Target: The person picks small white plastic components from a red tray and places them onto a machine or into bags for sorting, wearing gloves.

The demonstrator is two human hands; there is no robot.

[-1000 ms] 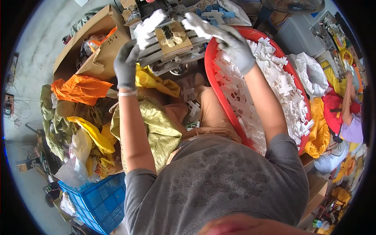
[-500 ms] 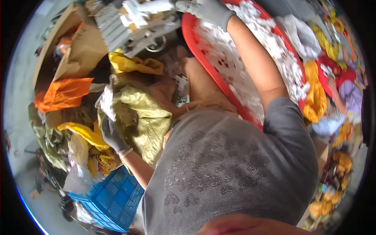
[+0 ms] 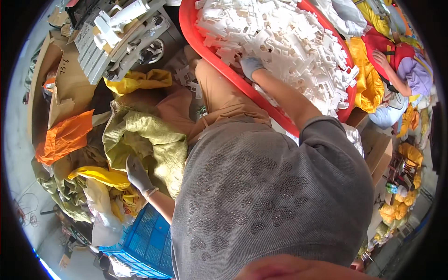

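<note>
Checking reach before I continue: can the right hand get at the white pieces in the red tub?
Likely yes: the right hand is just inside the red tub, right by the white pieces, with nothing visible between them.

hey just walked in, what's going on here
A person in gloves has the right hand down among white parts in a red tub; its fingertips are hard to make out. The left hand is at the mouth of a green sack, with no part visible in it. Another white part sits on a grey stand.
</note>
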